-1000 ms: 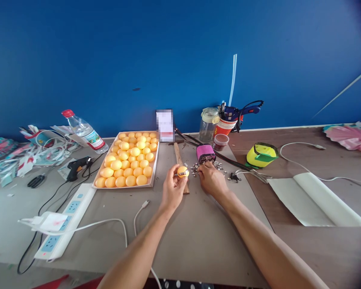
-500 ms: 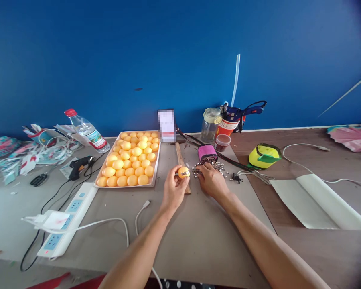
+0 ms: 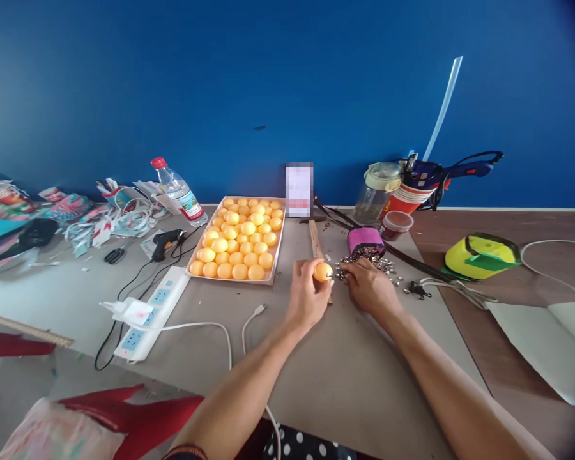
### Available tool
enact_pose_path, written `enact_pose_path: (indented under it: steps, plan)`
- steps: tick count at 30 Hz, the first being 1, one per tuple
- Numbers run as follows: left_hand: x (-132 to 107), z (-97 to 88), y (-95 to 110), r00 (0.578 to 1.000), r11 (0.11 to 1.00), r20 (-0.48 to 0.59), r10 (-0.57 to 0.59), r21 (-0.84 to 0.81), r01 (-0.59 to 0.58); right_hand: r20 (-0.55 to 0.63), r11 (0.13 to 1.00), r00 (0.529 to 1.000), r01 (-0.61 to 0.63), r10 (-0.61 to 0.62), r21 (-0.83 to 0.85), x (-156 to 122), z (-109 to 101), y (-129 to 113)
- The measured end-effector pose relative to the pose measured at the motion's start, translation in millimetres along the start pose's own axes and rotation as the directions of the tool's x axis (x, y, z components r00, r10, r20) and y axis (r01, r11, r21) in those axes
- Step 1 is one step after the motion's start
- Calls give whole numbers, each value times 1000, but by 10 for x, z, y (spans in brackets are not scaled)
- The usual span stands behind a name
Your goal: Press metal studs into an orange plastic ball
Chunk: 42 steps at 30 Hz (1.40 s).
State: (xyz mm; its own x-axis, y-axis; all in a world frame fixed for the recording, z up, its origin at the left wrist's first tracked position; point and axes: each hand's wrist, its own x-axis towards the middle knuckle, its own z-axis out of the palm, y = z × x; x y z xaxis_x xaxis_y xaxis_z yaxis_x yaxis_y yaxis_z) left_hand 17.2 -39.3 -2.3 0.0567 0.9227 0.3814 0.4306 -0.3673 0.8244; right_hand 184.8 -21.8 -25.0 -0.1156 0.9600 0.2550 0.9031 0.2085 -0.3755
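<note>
Grips 1 orange ball (image 3: 322, 273) in the left hand (image 3: 309, 294), just right of the frame's center, with fingers closed around its left side. Compared with 0.5 seconds ago, shows bright metal only at the ball's right edge, so seemingly presents that side toward the right hand (image 3: 371, 287). Dips the right fingers into scattered metal pieces (image 3: 388, 268), near the ball but apart from it; cannot tell if pinching any. Just above those, note a purple pouch (image 3: 365, 238); behind the left hand, a partly hidden hammer (image 3: 315, 236). Farther left, see a tray (image 3: 276, 250) of more balls (image 3: 240, 271) on the gray surface (image 3: 326, 364).
</note>
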Motion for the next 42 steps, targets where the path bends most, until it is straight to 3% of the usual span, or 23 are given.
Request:
enact_pose_path:
  steps: [3, 7, 10, 14, 20, 22, 24, 26, 28, 29, 32, 34, 37, 40, 42]
  plan:
    - [-55, -17, 47, 980, 973, 88, 179, 132, -189, -29, 1000, 1000, 8, -7, 27, -7, 11, 26]
    - [-151, -66, 173, 887, 830, 241, 394, 321, -456, -113, 994, 993, -5, 18, 112, -37, -35, 50]
    - [-208, -104, 256, 800, 721, 317, 509, 350, -598, -74, 985, 997, -11, 24, 174, -45, -71, 86]
    - [-251, -121, 285, 755, 681, 367, 544, 333, -652, -22, 976, 995, -91, 98, 198, -50, -39, 153]
    - [-273, -92, 253, 760, 709, 363, 539, 292, -642, -53, 966, 983, -164, 178, 201, -82, 12, 189]
    - [-254, -80, 245, 781, 762, 348, 519, 225, -607, -65, 968, 985, -142, 158, 209, -80, 5, 160]
    - [-222, -61, 230, 841, 853, 259, 475, 100, -512, -96, 971, 984, -130, 151, 201, -70, -11, 107]
    - [-178, -36, 206, 940, 946, 103, 325, -50, -321, -127, 969, 974, -165, 190, 182, -55, -29, 47]
    - [-125, -13, 178, 992, 961, 42, 120, -255, -106, -160, 959, 964, -177, 215, 221, -38, -46, 6]
    - [-96, -5, 166, 999, 925, 54, 7, -379, 14, -157, 953, 962, -182, 223, 242, -29, -55, -4]
    - [-19, -9, 157, 954, 689, 197, -227, -660, 300, -143, 934, 962, -181, 233, 307, -8, -87, -3]
    - [13, -31, 171, 929, 590, 237, -285, -720, 365, -131, 915, 959, -189, 249, 356, 3, -112, -1]
    - [34, -61, 193, 908, 526, 273, -319, -746, 409, -117, 866, 954, -193, 275, 461, 21, -146, -21]
    - [48, -68, 188, 897, 506, 287, -335, -748, 428, -51, 730, 951, -198, 304, 654, 39, -172, -75]
    - [61, -71, 178, 887, 467, 311, -342, -762, 448, 50, 555, 947, -229, 318, 800, 45, -180, -122]
